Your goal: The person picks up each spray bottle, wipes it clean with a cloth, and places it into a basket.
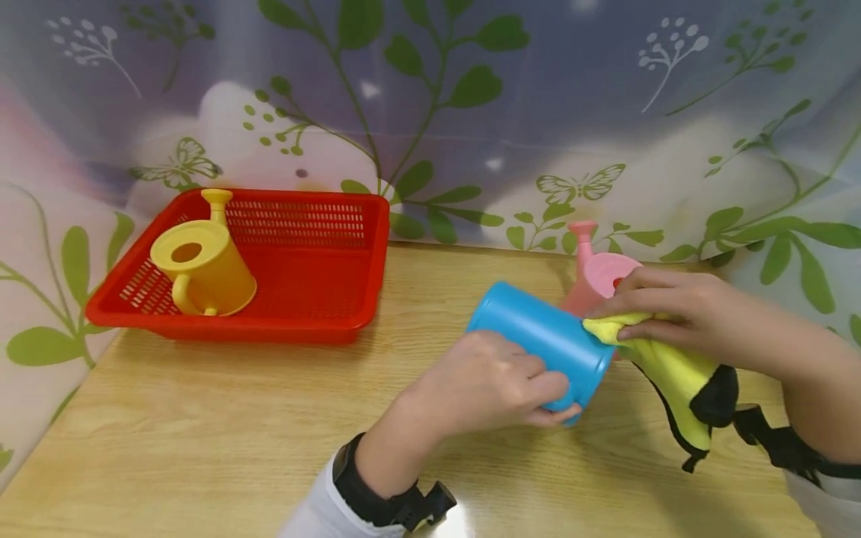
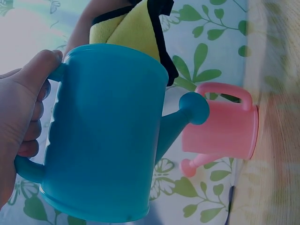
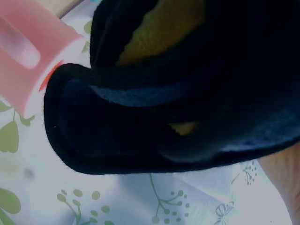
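Blue watering can (image 1: 554, 332) is tilted above the counter (image 1: 269, 426), its long axis running from far left to near right in my head view, with my left hand (image 1: 494, 381) gripping its handle (image 2: 30, 169). My right hand (image 1: 696, 317) pinches a yellow cloth (image 1: 673, 368) at the can's right end; just beyond stands the pink watering can (image 1: 602, 276), the red basket (image 1: 269, 326) well off left.

A hand can pass along the bare tabletop (image 1: 202, 426) in front of the basket (image 1: 303, 324), or through the lane between basket and blue can (image 1: 538, 329), as far as the backdrop (image 1: 464, 142). The basket's right half lies open from above; the yellow can (image 1: 232, 273) blocks its left. Blue can, right hand (image 1: 679, 314) and cloth (image 1: 679, 373) obstruct the front approach to the pink can (image 1: 584, 288).
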{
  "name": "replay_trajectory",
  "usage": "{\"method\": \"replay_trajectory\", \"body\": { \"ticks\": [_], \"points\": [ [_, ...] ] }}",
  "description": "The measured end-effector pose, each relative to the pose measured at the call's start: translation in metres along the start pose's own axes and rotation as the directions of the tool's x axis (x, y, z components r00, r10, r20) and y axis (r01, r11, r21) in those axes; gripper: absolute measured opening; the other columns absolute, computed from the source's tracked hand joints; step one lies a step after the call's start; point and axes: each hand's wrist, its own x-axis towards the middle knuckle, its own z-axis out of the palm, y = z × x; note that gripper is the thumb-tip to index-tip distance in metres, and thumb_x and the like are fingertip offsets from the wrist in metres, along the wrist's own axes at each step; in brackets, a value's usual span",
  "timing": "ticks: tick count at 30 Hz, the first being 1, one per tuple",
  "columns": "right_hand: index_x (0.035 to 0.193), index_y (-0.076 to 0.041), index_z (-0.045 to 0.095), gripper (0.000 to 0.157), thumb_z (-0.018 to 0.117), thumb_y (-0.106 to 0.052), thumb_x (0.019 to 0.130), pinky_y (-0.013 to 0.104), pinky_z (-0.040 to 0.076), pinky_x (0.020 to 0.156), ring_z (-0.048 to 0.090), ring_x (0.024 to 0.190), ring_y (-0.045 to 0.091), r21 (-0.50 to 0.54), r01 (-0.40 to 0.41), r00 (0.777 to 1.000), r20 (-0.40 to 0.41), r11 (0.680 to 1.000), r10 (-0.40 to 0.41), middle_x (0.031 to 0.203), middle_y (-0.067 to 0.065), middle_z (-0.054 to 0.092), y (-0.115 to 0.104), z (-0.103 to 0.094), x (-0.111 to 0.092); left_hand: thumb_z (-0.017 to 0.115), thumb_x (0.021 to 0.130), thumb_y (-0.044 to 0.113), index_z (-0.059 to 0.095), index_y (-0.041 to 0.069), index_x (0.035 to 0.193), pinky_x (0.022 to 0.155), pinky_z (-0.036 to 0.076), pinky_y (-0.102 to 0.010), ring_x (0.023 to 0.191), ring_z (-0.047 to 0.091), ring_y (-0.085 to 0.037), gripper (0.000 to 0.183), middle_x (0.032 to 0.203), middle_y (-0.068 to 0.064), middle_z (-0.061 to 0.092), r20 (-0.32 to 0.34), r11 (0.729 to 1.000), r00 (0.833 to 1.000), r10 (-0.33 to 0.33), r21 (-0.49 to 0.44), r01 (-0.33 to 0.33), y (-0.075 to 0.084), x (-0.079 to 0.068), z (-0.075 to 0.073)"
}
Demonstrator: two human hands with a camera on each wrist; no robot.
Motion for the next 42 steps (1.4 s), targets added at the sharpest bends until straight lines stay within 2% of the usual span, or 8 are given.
{"method": "replay_trajectory", "body": {
  "ticks": [7, 10, 14, 17, 25, 36, 39, 42],
  "points": [
    [0.110, -0.020, 0.063, 0.034, 0.045, -0.043, 0.092, 0.011, 0.036, 0.062, 0.042, 0.076, -0.003, 0.006, -0.030, 0.998, 0.054, 1.000, 0.030, 0.091, -0.016, 0.053, -0.003, -0.009, 0.000, 0.047, 0.089, 0.041, 0.042, 0.025, 0.064, 0.045, 0.026, -0.014, 0.046, 0.032, 0.000, 0.031, 0.050, 0.013, 0.031, -0.004, 1.000, 1.000, 0.008, -0.003, -0.008, 0.000, 0.004, 0.000],
    [0.111, -0.023, 0.062, 0.027, 0.060, -0.031, 0.086, 0.010, 0.036, 0.062, 0.041, 0.076, -0.004, 0.000, -0.044, 0.996, 0.078, 0.999, 0.044, 0.093, -0.018, 0.052, -0.003, -0.010, 0.006, 0.048, 0.088, 0.040, 0.041, 0.025, 0.064, 0.045, 0.027, -0.014, 0.045, 0.032, 0.000, 0.030, 0.050, 0.013, 0.031, -0.022, 1.000, 1.000, 0.005, 0.008, -0.005, -0.001, 0.004, -0.001],
    [0.114, -0.025, 0.060, 0.045, 0.072, -0.012, 0.073, 0.011, 0.038, 0.066, 0.044, 0.081, -0.003, 0.019, -0.081, 0.989, 0.123, 0.996, 0.078, 0.098, -0.018, 0.055, -0.004, -0.009, 0.019, 0.048, 0.088, 0.040, 0.041, 0.024, 0.063, 0.044, 0.028, -0.014, 0.045, 0.033, 0.001, 0.031, 0.050, 0.013, 0.031, -0.029, 1.000, 1.000, -0.001, 0.013, 0.001, -0.002, 0.003, -0.001],
    [0.114, -0.024, 0.061, 0.045, 0.072, -0.010, 0.073, 0.015, 0.042, 0.069, 0.048, 0.086, 0.000, 0.030, -0.103, 0.987, 0.130, 0.994, 0.098, 0.102, -0.015, 0.059, -0.004, -0.005, 0.027, 0.049, 0.088, 0.040, 0.041, 0.024, 0.062, 0.044, 0.027, -0.015, 0.044, 0.032, 0.001, 0.031, 0.050, 0.013, 0.030, -0.029, 1.000, 1.000, 0.000, 0.007, 0.001, -0.001, 0.003, -0.001],
    [0.114, -0.023, 0.061, 0.034, 0.066, -0.015, 0.081, 0.026, 0.046, 0.067, 0.050, 0.082, 0.003, 0.049, -0.174, 0.969, 0.187, 0.983, 0.163, 0.102, -0.009, 0.060, 0.001, 0.008, 0.045, 0.045, 0.090, 0.040, 0.042, 0.024, 0.062, 0.045, 0.029, -0.015, 0.046, 0.031, 0.001, 0.033, 0.050, 0.013, 0.031, -0.018, 1.000, 1.000, 0.014, -0.026, -0.015, 0.003, 0.004, 0.002],
    [0.118, -0.024, 0.057, 0.027, 0.054, -0.027, 0.092, 0.036, 0.047, 0.082, 0.052, 0.104, 0.011, 0.078, -0.351, 0.896, 0.318, 0.933, 0.311, 0.116, -0.006, 0.057, 0.005, 0.021, 0.065, 0.045, 0.090, 0.039, 0.042, 0.024, 0.060, 0.043, 0.027, -0.016, 0.045, 0.028, 0.002, 0.033, 0.049, 0.014, 0.030, -0.010, 0.998, 1.000, 0.016, -0.065, -0.017, 0.006, 0.006, 0.005],
    [0.118, -0.023, 0.057, 0.027, 0.055, -0.027, 0.091, 0.035, 0.047, 0.082, 0.052, 0.104, 0.010, 0.073, -0.346, 0.895, 0.323, 0.935, 0.306, 0.115, -0.006, 0.057, 0.007, 0.023, 0.068, 0.045, 0.090, 0.039, 0.042, 0.024, 0.060, 0.044, 0.028, -0.016, 0.045, 0.029, 0.002, 0.033, 0.049, 0.014, 0.030, -0.019, 0.998, 1.000, 0.021, -0.051, -0.022, 0.007, 0.006, 0.007],
    [0.118, -0.023, 0.057, 0.027, 0.055, -0.027, 0.091, 0.034, 0.046, 0.081, 0.051, 0.102, 0.010, 0.073, -0.321, 0.906, 0.313, 0.944, 0.284, 0.113, -0.006, 0.057, 0.009, 0.026, 0.070, 0.046, 0.089, 0.039, 0.042, 0.024, 0.060, 0.043, 0.028, -0.016, 0.044, 0.029, 0.002, 0.033, 0.049, 0.014, 0.030, -0.026, 0.999, 0.999, 0.023, -0.045, -0.024, 0.007, 0.006, 0.008]
  ]
}}
